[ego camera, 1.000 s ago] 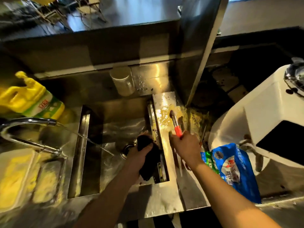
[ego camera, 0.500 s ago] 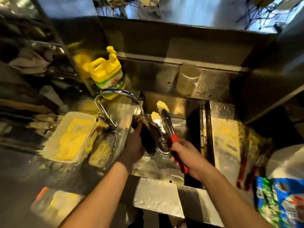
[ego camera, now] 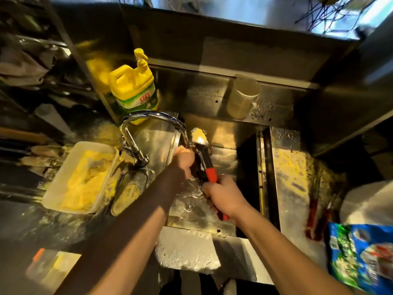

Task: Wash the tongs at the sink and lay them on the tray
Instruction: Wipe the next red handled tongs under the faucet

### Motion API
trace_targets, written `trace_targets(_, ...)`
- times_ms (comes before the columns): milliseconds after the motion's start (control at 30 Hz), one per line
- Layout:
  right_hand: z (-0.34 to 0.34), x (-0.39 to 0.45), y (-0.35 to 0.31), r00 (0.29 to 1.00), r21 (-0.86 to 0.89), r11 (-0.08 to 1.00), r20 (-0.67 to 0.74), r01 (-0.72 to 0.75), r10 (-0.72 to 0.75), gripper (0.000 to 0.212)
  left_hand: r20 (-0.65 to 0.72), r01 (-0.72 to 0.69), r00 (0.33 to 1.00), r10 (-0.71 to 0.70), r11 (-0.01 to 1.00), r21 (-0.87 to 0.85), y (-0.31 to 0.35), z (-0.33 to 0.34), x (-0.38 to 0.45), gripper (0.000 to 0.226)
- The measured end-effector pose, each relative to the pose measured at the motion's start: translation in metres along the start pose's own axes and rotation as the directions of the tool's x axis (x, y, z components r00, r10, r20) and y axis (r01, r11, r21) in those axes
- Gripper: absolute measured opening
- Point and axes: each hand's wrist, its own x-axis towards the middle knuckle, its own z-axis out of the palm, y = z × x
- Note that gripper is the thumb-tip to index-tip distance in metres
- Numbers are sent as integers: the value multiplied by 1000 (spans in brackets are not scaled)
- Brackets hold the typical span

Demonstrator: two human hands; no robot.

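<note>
Red-handled tongs (ego camera: pixel 204 155) are over the steel sink (ego camera: pixel 225 143), tips up beside the tap (ego camera: pixel 148 120), where water runs down. The right hand (ego camera: pixel 225 195) is wrapped round the red handle. The left hand (ego camera: pixel 184 159) is curled against the tongs' shaft under the stream; whether it holds a cloth is unclear. A yellow soap jug (ego camera: pixel 134 86) stands behind the tap

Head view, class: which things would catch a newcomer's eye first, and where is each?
The red-handled tongs stand out, gripped by the right hand over the sink, their tips by the faucet. The yellow detergent jug stands behind the faucet. The left hand is against the tongs.
</note>
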Motion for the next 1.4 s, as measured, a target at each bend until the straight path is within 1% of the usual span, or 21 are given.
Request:
trace_targets(33,0,0,0,1000,7,1000,15,-27,27,2,-24,-11,1000,12,1000,29,1,0,4,24)
trace_targets(100,-2,4,-5,998,47,997,-16,-56,57,2,-12,0,1000,-1,999,-49,6,3,6,29)
trace_targets(167,-2,8,-7,998,89,995,-37,-54,57,5,-30,6,1000,-7,999,-32,6,11,7,21)
trace_targets(233,-1,7,-7,996,121,989,-7,-86,87,4,-50,39,998,-42,997,-66,3,15,14,17)
trace_targets(300,-3,8,-7,996,109,991,-24,-83,86,6,-59,22,998,-28,994,-110,4,17,15,27)
trace_targets(367,-6,9,-3,997,67,996,-32,-64,67,8,-98,8,995,-10,1000,-28,-2,21,22,33)
trace_targets(467,-7,8,-2,998,29,998,-28,-63,64,5,-80,14,996,-26,989,-145,-11,26,20,29)
trace_targets(533,-10,10,1,997,29,997,-25,-71,72,3,-77,53,995,-65,987,-152,-12,26,24,31)
trace_targets(667,-8,12,3,994,28,993,-10,-112,112,5,-98,58,992,-78,981,-187,-13,19,21,27)
trace_targets(733,-8,12,6,991,27,991,5,-131,131,8,-121,71,989,-88,988,-139,-14,17,28,26)
trace_targets(800,-5,13,4,987,30,987,27,-161,160,9,-148,44,988,-47,999,-23,-13,14,29,30)
trace_targets(867,-3,14,3,990,45,989,7,-142,142,7,-124,38,991,-49,995,-91,-11,11,33,35)
trace_targets(933,-2,13,3,991,52,990,30,-132,131,3,-144,63,987,-65,998,-15,-12,12,36,37)
trace_targets(967,0,13,0,989,51,988,51,-144,141,4,-174,63,982,-67,998,-27,-15,11,40,36)
trace_targets(1067,0,12,-6,994,32,994,29,-108,107,9,-154,99,981,-121,985,-144,-13,10,36,33)
trace_targets(1133,-9,2,-2,992,39,994,79,-102,99,8,-171,66,981,-91,987,-147,-11,6,41,30)
trace_targets(1167,-15,-6,3,987,40,993,113,-115,110,6,-213,18,976,-52,987,-158,-11,0,45,26)
trace_targets(1233,-34,-21,15,988,64,991,104,-121,114,14,-282,-79,959,10,969,-234,-5,-14,46,25)
trace_targets(1267,-42,-25,19,993,69,991,49,-115,112,23,-236,-106,971,41,957,-270,-4,-20,44,25)
trace_targets(1333,-48,-21,18,995,0,996,-54,-84,84,32,4,-97,995,104,943,-319,-10,-23,33,36)
trace_targets(1400,-42,-14,14,995,-153,988,-103,-27,11,20,96,-22,994,60,933,-359,-13,-21,22,51)
